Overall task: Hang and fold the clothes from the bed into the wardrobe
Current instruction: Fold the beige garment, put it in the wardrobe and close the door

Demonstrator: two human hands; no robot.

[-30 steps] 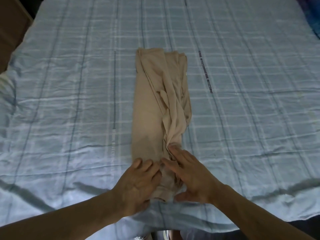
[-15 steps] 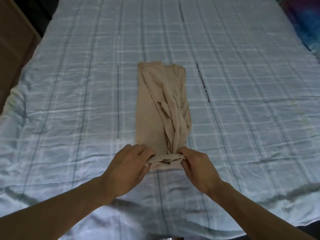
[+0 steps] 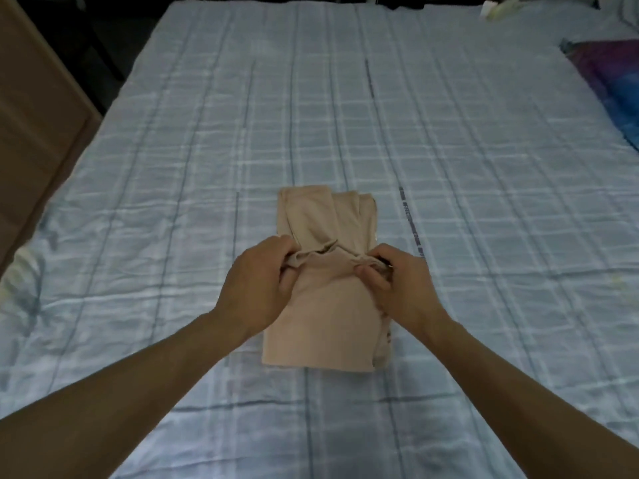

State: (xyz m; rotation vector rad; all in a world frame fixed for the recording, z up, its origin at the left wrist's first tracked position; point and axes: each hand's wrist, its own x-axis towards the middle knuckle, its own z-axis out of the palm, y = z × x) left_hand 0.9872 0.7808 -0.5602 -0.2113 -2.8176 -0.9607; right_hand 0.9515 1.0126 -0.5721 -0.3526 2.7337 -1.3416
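Observation:
A beige garment (image 3: 325,316), folded into a long strip, lies in the middle of the light blue checked bed (image 3: 449,160). Its near end is turned over on top of the rest. My left hand (image 3: 257,283) pinches the left corner of that folded edge. My right hand (image 3: 401,285) pinches the right corner. Both hands hold the edge just above the strip's middle, and the far part of the strip shows beyond them.
A brown wooden cabinet side (image 3: 31,108) stands along the bed's left edge. A purple and blue cloth (image 3: 615,84) lies at the bed's right edge. Small pale items (image 3: 498,10) sit at the far right corner.
Both hands took hold of the garment's near end and carried it away from me, folding it over the strip. The view has tilted up the bed.

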